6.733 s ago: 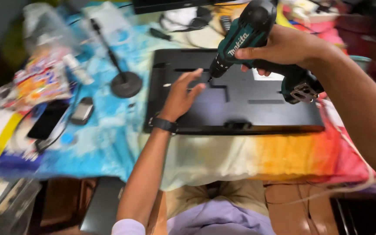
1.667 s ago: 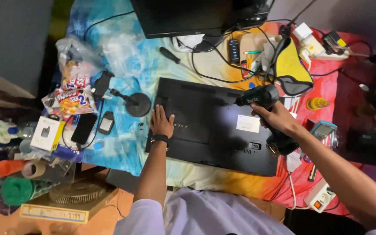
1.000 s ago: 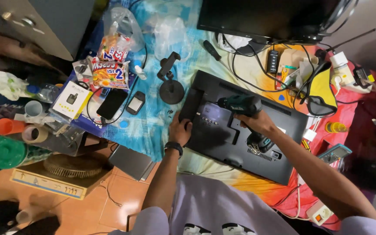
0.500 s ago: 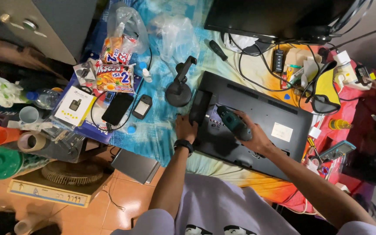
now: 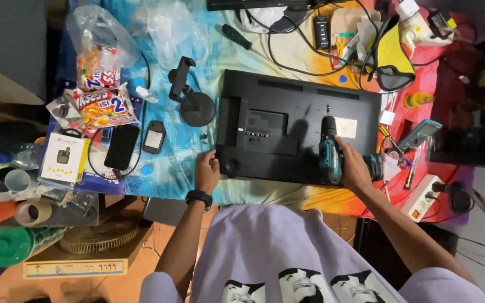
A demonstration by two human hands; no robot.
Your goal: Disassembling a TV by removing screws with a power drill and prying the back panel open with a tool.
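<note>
1. A black flat screen (image 5: pixel 298 126) lies face down at the centre, with a white rectangular label (image 5: pixel 346 127) on its back.
2. Orange-red snack packets (image 5: pixel 106 105) lie far left.
3. A white boxed package (image 5: pixel 64 157) sits below them.
4. A dark phone (image 5: pixel 122 147) lies beside it.

left hand (image 5: pixel 206 171) flat, right hand (image 5: pixel 353 168) gripping

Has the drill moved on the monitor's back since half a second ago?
Yes. The drill, held by the right hand, went from the monitor's left part, near the left hand, towards its right part, beside the white sticker.
</note>
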